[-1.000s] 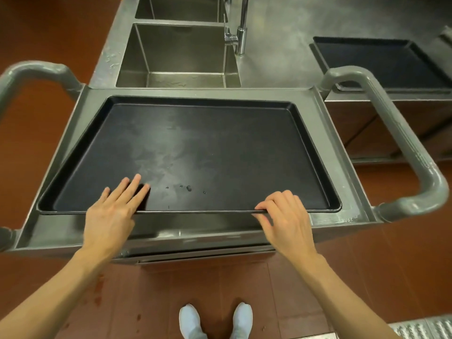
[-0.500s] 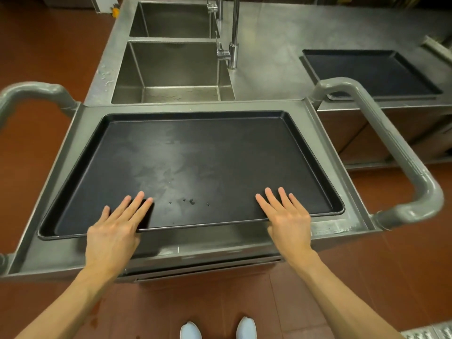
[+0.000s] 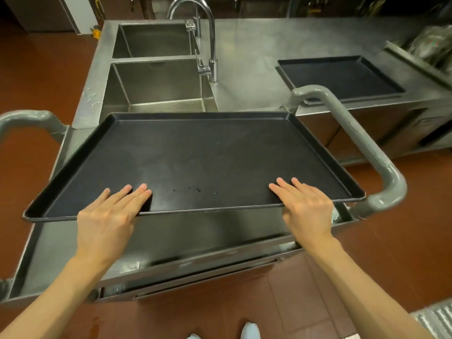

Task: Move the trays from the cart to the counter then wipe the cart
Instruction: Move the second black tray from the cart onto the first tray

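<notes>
Left hand (image 3: 107,221) and right hand (image 3: 307,211) pinch near rim of black tray (image 3: 195,157), fingers flat on top; tray extends away from both, raised above cart (image 3: 171,238).

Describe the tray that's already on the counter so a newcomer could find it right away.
Start at the steel counter, right of the tall curved faucet. A flat black tray lies there, just beyond the cart's grey handle. Unlike the tray in hand, nobody is touching it.
</notes>
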The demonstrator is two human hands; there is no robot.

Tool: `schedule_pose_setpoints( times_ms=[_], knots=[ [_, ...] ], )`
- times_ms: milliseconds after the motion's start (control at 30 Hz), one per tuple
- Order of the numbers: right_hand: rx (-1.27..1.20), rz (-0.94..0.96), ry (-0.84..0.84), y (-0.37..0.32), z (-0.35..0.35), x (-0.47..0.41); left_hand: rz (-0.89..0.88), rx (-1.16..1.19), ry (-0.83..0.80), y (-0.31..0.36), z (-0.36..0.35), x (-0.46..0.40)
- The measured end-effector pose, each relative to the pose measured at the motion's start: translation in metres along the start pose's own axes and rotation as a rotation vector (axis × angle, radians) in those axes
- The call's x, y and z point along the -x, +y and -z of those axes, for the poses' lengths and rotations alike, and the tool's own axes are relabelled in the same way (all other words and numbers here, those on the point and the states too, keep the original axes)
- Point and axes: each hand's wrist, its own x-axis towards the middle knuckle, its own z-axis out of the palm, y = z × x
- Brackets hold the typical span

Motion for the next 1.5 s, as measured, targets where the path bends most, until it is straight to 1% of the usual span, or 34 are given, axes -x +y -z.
schedule_pose_setpoints(
  times_ms=[167,333,400,533,633,733,867,900,1000,1233,1333,1500],
  knots=[
    [0.051,0.019,0.159,0.036,0.047,-0.034,-0.067,0.007,0.119,0.012,0.029,-0.064],
    [0.113,0.031,0.311,0.096,0.096,-0.072,-0.096,0.058,0.250,0.047,0.058,-0.141],
    [0.132,0.037,0.380,0.129,0.113,-0.081,-0.129,0.089,0.290,0.070,0.065,-0.175],
    [0.175,0.055,0.469,0.206,0.140,-0.089,-0.213,0.058,0.443,0.128,0.065,-0.236],
    [0.200,0.061,0.497,0.272,0.154,-0.087,-0.242,0.059,0.478,0.182,0.055,-0.275],
    [0.222,0.060,0.524,0.335,0.165,-0.088,-0.238,0.119,0.409,0.230,0.039,-0.312],
    [0.242,0.038,0.520,0.405,0.170,-0.091,-0.228,0.191,0.256,0.273,0.009,-0.364],
    [0.246,0.034,0.519,0.422,0.168,-0.092,-0.221,0.212,0.239,0.283,0.001,-0.376],
    [0.243,0.014,0.494,0.472,0.158,-0.093,-0.234,0.229,0.255,0.317,-0.025,-0.410],
    [0.253,0.011,0.472,0.600,0.112,-0.114,-0.271,0.187,0.368,0.405,-0.089,-0.498],
    [0.234,0.039,0.448,0.657,0.093,-0.137,-0.240,0.171,0.369,0.437,-0.113,-0.533],
    [0.154,0.048,0.401,0.734,0.061,-0.179,-0.179,0.075,0.356,0.476,-0.144,-0.586]
  ],
)
